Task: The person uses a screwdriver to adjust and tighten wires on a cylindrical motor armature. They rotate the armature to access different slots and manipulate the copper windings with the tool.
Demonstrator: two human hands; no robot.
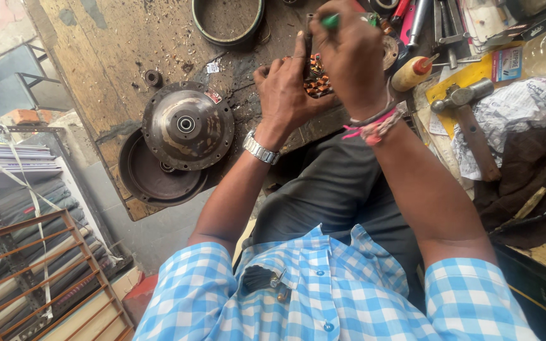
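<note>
You braced the copper-wound stator (316, 79) on the workbench (115, 57) under your left hand (285, 95)'s curled fingers while your right hand (349, 53), fist closed round a green-handled tool (330, 21), rightly worked straight down, steady.

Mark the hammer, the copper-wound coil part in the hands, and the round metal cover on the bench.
hammer (461, 96): head view, on its metal head.
coil part (318, 83): head view, on the copper windings.
round metal cover (188, 125): head view, beside its centre bearing.

Blue-checked short-sleeved shirt (323, 297), steel wristwatch (260, 148), pink wrist threads (374, 126).
</note>
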